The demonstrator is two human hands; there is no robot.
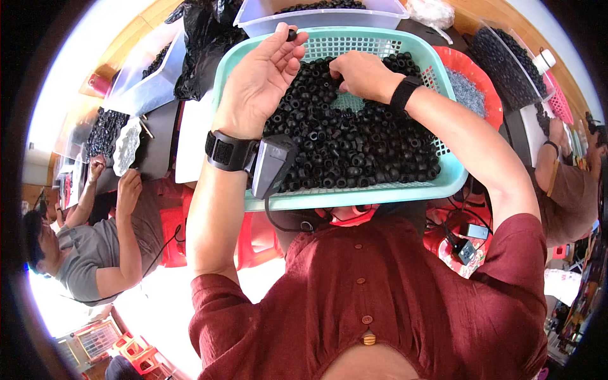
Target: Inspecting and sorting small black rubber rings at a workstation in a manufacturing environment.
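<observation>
My left hand is raised palm up over the left rim of a turquoise plastic basket. Its thumb and forefinger pinch a small round black part. Inside the basket, many loose black hollow parts, cap-like and shiny, lie in a broad heap. My right hand reaches into the far side of that heap with bent fingers, their tips pointing down. What those fingers hold, if anything, I cannot make out. A patch of the basket's lattice floor shows just below this hand.
Beyond the basket stands a clear tub with more black parts. A red tray of grey-blue bits lies to the right. Black plastic bags sit at far left. People work on both sides; a grey sleeve is at left.
</observation>
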